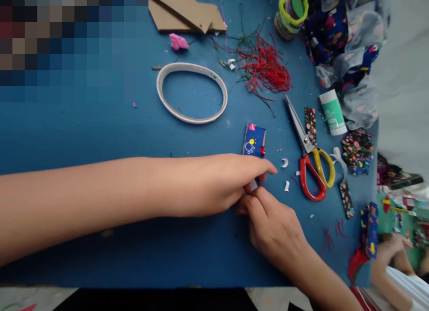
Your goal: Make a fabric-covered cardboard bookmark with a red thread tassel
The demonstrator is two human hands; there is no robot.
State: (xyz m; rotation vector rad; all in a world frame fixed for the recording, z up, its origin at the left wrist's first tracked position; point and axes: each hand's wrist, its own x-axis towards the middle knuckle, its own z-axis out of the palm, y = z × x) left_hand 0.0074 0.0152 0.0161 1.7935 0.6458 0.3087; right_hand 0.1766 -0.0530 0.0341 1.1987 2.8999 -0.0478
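A blue patterned cardboard strip (pixel 255 141) sticks out past my left hand (pixel 221 181), its far end showing a yellow dot and a small red figure. My left fingers are closed around its nearer part, which they mostly cover. Close against them, my right hand (pixel 276 219) has thumb and fingers pinched together; what lies in that pinch is hidden. A small white bit (pixel 254 185) shows between the two hands. Right of the hands lie scissors (pixel 305 143) with one red and one yellow handle, blades pointing away. Curled white scraps (pixel 284 162) lie nearby.
Beyond the hands are a white oval ring (pixel 192 120), red yarn (pixel 268 67), a pink lump (pixel 178 42) and brown cardboard (pixel 187 16). A glue stick (pixel 333 112), floral pieces (pixel 357 150) and plastic-wrapped fabric (pixel 328 29) line the right edge. Another person's arm (pixel 389 266) shows lower right.
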